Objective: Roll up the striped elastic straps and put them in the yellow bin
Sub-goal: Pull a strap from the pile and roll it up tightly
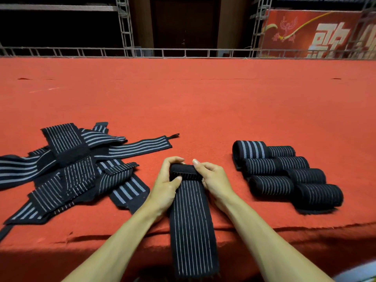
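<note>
Rolling is judged to be somewhere near the midpoint of the task. One striped strap (192, 220) is laid flat at the near edge of the red-covered table (203, 98). Its far end is turned over into a small first roll at twelve o'clock, and its loose tail is draped over the table edge toward six o'clock. The left end of that roll is gripped by the left hand (165, 181), whose fingers are curled over the top and whose thumb is pressed on the striped face just below the fold. The right end is pinched by the right hand (213, 179), with the fingers bent round it. Neither hand is spread; both are closed on the same strap.

At three o'clock from the hands, a cluster of finished rolls (284, 174), about seven as far as can be counted, is set close together on the cloth, each touching its neighbours. At nine o'clock, a heap of unrolled straps (71, 169) is spread in crossed layers, some with wide stripes and some with fine ones; their number cannot be told because of the overlap. One long strap is stretched out of the heap to the hands' eleven o'clock.

No yellow bin is seen, so nothing can be said to have been placed in it. Left to be done, by this judgement: the present strap rolled to its end, the heap worked through, and every roll carried to the bin
</note>
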The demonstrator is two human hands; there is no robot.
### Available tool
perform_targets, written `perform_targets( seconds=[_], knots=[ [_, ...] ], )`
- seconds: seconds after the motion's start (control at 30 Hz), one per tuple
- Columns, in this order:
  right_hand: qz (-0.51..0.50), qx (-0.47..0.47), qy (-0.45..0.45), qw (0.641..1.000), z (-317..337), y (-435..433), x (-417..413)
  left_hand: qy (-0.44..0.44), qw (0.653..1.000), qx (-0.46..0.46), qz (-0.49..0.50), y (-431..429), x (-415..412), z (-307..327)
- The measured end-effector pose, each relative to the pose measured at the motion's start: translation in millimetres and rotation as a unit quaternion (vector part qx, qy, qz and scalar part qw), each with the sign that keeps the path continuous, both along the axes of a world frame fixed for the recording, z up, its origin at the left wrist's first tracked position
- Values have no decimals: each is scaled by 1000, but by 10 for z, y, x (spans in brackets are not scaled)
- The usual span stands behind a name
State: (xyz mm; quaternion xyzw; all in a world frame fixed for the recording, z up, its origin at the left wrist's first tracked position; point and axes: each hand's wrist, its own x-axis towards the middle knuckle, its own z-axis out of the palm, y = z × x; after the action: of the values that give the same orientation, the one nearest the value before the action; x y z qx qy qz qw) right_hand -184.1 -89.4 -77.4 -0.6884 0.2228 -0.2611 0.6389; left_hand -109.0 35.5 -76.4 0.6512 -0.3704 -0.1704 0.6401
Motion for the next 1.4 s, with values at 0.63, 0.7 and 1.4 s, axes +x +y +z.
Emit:
perform_targets(
  seconds=[0.63, 0.7, 1.4],
  knots=[
    [-6, -68, -93, 993, -81, -5, -104, -9, 1000, 22, -9, -22, 44, -76],
    [-20, -102, -71, 992, -78, 7, -85, -13, 1000, 15, -19, -15, 37, -63],
    [9, -47, -130, 990, -106, -40, -150, 50, 997, 55, -22, -92, 8, -35]
  ],
)
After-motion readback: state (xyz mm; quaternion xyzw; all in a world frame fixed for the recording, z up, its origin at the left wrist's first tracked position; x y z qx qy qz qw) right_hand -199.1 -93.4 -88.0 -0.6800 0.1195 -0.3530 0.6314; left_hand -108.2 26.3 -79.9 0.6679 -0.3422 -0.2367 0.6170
